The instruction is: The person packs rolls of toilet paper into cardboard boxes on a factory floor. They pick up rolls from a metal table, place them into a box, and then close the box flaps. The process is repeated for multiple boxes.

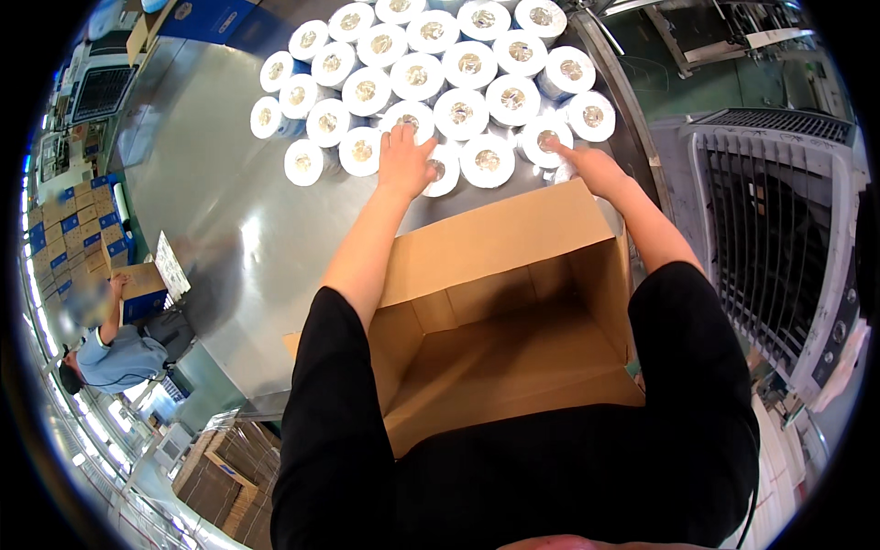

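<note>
Many white cylindrical rolls (461,114), wrapped in clear shiny film gathered at their centres, stand upright in close rows on a metal table (215,183). My left hand (403,163) lies over the near row with its fingers stretched apart, the fingertips on one roll (409,117) and the thumb beside another roll (442,172). At the right end of that row, a digit of my right hand (596,170) reaches out onto the top of a roll (544,147); its other fingers are partly hidden. An open cardboard box (500,243) lies between my forearms, its inside bare.
On the right stands a grey slatted crate (770,247) beyond the table's edge. A person in a light blue shirt (119,357) handles a box at the far left, near stacked cartons (78,229). Flattened cardboard (229,481) is stacked at the lower left.
</note>
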`<act>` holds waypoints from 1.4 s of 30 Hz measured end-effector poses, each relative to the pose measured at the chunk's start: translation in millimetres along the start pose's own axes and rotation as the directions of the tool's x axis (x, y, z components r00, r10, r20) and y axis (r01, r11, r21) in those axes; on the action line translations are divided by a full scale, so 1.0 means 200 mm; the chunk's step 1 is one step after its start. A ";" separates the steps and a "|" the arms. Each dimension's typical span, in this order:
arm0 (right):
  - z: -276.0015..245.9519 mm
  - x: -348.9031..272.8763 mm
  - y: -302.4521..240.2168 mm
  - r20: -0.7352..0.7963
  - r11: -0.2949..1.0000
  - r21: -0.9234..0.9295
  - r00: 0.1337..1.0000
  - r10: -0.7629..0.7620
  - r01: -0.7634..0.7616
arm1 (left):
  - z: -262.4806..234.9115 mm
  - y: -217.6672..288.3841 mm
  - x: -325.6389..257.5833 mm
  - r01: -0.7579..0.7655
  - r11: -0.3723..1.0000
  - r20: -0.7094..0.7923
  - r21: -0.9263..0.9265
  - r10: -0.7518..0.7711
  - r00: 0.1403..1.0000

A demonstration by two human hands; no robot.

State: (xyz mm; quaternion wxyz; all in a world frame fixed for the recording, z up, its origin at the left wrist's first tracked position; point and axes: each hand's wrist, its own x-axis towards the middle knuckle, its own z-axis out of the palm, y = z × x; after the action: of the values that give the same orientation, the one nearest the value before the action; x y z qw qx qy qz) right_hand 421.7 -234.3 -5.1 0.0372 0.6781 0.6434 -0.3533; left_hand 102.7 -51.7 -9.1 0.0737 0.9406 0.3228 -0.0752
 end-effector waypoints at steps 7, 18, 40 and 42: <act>-0.08 0.03 0.07 0.116 0.988 -0.096 0.988 -0.107 0.118 | -0.14 -0.05 0.03 0.075 0.993 0.081 -0.092 -0.067 0.994; -1.02 -0.82 -0.28 -0.783 0.960 0.247 0.611 0.115 0.135 | -1.20 -0.10 -1.14 0.317 -0.404 0.469 -0.858 -0.362 0.806; 1.02 -0.32 -1.73 0.420 0.874 0.269 0.768 -0.484 0.404 | -0.94 0.02 -1.16 0.552 0.276 0.615 -0.787 0.281 0.736; 0.51 -0.37 -1.82 0.356 0.729 0.488 0.653 -0.669 0.481 | -0.88 -0.16 -0.96 0.433 0.365 0.331 -0.824 -0.310 0.891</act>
State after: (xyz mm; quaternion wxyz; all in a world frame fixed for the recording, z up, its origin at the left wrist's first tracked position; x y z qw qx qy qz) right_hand 56.4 -287.9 104.7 -0.0316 0.3104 0.7194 -0.6205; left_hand -50.5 -107.5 195.3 0.5486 0.6598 0.5126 0.0319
